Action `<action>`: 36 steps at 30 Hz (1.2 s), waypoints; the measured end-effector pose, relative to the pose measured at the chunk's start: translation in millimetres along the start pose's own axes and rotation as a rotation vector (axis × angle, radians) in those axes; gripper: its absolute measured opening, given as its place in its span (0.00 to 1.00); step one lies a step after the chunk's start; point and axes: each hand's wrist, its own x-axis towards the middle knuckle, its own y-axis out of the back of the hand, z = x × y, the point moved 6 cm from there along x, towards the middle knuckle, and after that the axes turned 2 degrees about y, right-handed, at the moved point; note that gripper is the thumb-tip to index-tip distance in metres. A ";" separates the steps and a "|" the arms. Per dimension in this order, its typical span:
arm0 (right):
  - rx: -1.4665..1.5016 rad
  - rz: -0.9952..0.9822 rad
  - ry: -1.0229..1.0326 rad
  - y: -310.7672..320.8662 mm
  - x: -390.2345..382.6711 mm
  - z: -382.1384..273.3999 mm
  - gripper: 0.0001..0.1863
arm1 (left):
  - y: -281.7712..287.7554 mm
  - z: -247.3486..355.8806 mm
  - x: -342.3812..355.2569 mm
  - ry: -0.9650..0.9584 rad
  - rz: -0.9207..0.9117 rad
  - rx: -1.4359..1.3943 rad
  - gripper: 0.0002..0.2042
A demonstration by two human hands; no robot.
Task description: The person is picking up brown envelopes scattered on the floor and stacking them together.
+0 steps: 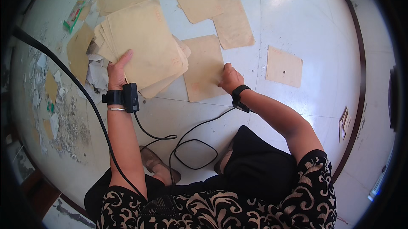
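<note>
My left hand (116,74) is closed on the lower left side of a fanned stack of tan paper sheets (142,42), thumb on top and fingers hidden beneath. The top sheet carries faint reddish print near its edges. Just right of the stack, one tan sheet (203,67) lies on the floor, its left edge partly covered. My right hand (231,78) has its fingers curled at that sheet's right edge and appears to pinch it; the fingertips are slightly blurred.
More tan sheets (233,22) overlap beyond the stack, and a single stained sheet (284,65) lies far right. Torn paper scraps (97,73) and grey debris (72,122) cover the left floor. A green-and-white wrapper (75,14) lies there too. Black cables (195,139) loop near my feet.
</note>
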 end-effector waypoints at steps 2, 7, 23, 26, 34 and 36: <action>-0.054 0.009 0.048 2.3 -0.9 3.0 0.27 | -2.0 3.8 0.5 -0.028 -0.012 0.023 0.19; -0.217 -0.091 0.095 5.2 1.9 15.9 0.27 | 3.2 12.4 -1.4 -0.005 0.007 -0.114 0.22; -0.001 0.019 0.021 3.0 70.7 -20.3 0.16 | 23.8 8.0 -11.6 -0.005 0.070 -0.054 0.21; 0.088 0.053 0.119 19.8 75.5 4.4 0.10 | 19.9 -1.1 -6.0 0.068 0.023 -0.036 0.20; 0.671 0.801 0.452 191.7 -11.6 -51.9 0.09 | -0.3 -56.6 -9.5 0.328 -0.190 0.016 0.19; 0.417 0.795 0.693 177.9 -32.6 -77.7 0.10 | -14.7 -80.2 -16.4 0.376 -0.229 0.006 0.19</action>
